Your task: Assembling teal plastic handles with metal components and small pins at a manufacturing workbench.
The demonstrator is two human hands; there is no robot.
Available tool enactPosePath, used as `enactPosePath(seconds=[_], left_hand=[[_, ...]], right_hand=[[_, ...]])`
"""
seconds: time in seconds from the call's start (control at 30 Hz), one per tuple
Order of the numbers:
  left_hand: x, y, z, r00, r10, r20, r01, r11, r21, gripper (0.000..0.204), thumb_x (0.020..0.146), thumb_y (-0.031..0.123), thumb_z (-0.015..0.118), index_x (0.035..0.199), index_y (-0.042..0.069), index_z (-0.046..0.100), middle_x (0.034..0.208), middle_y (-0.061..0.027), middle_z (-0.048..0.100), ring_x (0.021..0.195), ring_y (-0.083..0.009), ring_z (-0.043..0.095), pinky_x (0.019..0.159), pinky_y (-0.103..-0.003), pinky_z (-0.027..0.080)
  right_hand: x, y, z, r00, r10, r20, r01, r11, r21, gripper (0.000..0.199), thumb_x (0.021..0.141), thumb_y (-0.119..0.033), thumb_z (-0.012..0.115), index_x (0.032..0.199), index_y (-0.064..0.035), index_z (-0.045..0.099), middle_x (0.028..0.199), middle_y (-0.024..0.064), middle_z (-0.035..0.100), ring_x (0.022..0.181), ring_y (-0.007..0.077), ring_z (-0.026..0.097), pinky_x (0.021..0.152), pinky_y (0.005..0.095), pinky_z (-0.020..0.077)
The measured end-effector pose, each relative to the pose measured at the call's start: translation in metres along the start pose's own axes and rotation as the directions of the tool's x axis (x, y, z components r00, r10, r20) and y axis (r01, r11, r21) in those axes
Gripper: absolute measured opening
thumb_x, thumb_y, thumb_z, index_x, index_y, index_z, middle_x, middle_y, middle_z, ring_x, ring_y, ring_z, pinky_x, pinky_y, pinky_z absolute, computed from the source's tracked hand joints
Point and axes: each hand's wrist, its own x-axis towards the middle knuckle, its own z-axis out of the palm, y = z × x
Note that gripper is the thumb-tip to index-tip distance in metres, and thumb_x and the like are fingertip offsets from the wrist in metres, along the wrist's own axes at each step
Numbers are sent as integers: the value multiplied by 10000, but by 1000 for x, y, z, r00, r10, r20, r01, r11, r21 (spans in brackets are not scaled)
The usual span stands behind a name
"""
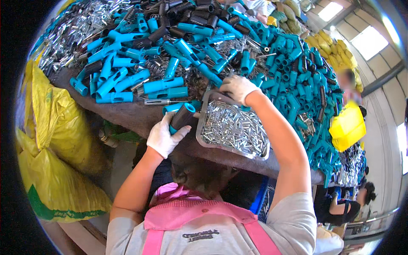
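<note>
- So, one tube [184,115], black with teal showing, is being held in the left hand [162,135], right at the near edge of the table [123,117].
- Left hand: fingers wrapped around the tube, thumb pressed along its near side. Pretty firm looking grip.
- Right hand [239,88]: fingers curled down over the far rim of the tray [233,153]. Whether anything's being pinched there can't be told, since the fingertips are hidden.
- Key bit of geometry: the tube is set to the left of the right hand and a bit closer to the body, with the tray's far left corner roughly between. The left hand is obviously nearer, being wrapped on it.
- Tube's long axis is slanted, from low left near the palm to up and right. Its open end is pointed away from the body, leaning toward the right hand's side.
- Tray is filled with small metal pins [233,127], just beside the tube.
- Teal parts [131,80] are heaped behind it all.
</note>
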Motion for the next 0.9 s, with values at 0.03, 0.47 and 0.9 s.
enactPosePath(seconds=[0.03,0.47,0.9], left_hand=[[1,-1,4,996,71,-55,-73,997,-38,569,761,410,677,1153,38,498,856,-198,640,833,-367,619,720,-418,480],[-9,31,-8,967,81,243,-75,997,-34,516,716,300,740,1129,72,530,967,-167,640,916,-315,624,797,-359,471],[-24,59,6,879,305,367,-380,912,153,488,752,375,684,1110,75,544,902,-171,630,812,-339,618,713,-394,496]], right_hand=[[0,3,3,998,-34,-56,34,999,-8,282,776,-123,544,1045,-141,629,1025,84,590,1013,316,526,865,383,453],[-95,-102,-60,940,49,-338,146,836,529,236,845,-88,569,1076,-43,563,933,159,628,852,311,619,734,369,487],[-165,-112,-49,930,79,-359,110,871,479,267,803,-68,604,1070,-63,605,854,131,609,801,331,597,672,390,481]])
